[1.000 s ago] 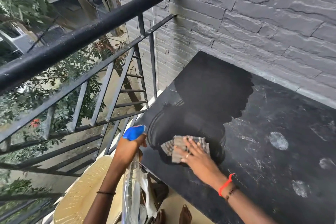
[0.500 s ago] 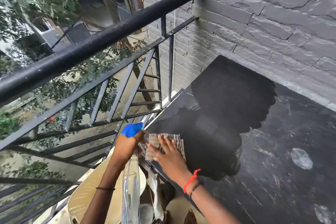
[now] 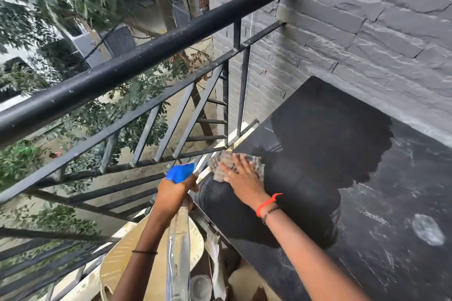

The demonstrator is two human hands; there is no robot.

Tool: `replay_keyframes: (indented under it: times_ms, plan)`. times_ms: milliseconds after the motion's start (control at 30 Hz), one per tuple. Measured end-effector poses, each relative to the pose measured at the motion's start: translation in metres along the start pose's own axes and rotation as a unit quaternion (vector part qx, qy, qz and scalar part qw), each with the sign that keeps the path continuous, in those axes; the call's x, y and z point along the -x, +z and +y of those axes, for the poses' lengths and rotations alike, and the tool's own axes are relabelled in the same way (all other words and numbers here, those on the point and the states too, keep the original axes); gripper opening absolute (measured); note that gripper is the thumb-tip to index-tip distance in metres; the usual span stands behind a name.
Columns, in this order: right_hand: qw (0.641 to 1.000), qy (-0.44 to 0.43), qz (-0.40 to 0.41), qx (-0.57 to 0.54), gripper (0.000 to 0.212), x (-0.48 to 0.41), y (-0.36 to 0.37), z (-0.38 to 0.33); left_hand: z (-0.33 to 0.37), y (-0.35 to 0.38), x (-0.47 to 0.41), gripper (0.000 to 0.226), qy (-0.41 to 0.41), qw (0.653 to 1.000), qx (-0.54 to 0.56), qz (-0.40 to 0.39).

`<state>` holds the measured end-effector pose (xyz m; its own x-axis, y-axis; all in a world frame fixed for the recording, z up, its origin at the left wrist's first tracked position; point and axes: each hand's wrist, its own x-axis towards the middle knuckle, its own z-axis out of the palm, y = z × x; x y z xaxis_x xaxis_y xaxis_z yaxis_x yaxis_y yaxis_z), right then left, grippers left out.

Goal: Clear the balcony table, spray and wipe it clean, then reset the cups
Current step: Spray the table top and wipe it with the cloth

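Head view: the right hand lies flat on a checked cloth, with the fingers straight and spread, and it presses the cloth on the table. This is at the table corner next to the railing. The cloth shows beyond the fingertips and on both sides of this hand. To the right of the hand, and beyond it toward the wall, there is a dark wet patch. Further right the top is grey and dusty, with a pale round mark. An orange band is on the right wrist.

Just left of the cloth, off the table edge, the left hand is curled round the neck of a clear bottle. The bottle hangs down below this fist, and its blue head comes out above the fist, near the cloth. Below the left forearm is a tan woven chair.
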<state>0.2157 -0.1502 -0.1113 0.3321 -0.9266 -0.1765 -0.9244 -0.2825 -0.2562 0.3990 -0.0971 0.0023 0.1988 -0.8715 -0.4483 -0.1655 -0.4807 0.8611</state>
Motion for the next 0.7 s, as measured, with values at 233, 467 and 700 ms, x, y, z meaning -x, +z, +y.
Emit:
replay_keyframes:
  times_ms: [233,467,700]
  plan:
    - [0.992,-0.126,0.015,0.007,0.057,0.051,0.033,-0.041,0.01,0.009,-0.015,0.013,0.013,1.0,-0.005,0.0]
    - [0.996,0.045,0.074,-0.023,0.052,0.059,0.0,0.107,0.024,0.027,-0.03,0.012,0.036,0.999,-0.016,-0.02]
    - [0.994,0.107,0.008,-0.011,0.061,-0.069,-0.027,0.139,0.03,0.041,-0.036,0.016,0.025,0.999,-0.016,-0.026]
